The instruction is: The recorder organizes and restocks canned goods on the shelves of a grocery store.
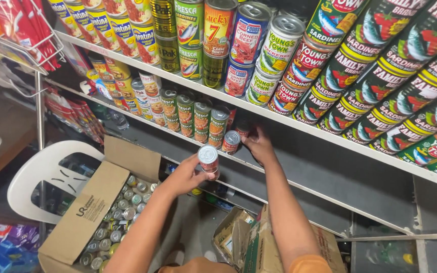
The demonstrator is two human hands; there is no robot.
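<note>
My left hand (185, 176) grips a small red can with a silver lid (209, 161), held upright in front of the middle shelf (299, 162). Reaching further in, my right hand (259, 144) rests on a red can (242, 128) standing on that shelf, fingers around it. Another small red can (231, 141) stands just left of the right hand. A row of green and orange cans (193, 116) fills the shelf to the left.
The upper shelf (259, 108) carries stacked tins of sardines and corned beef. An open cardboard box (102, 212) with several small cans sits on a white plastic chair (36, 177) below left. A second cardboard box (249, 242) stands near my right elbow.
</note>
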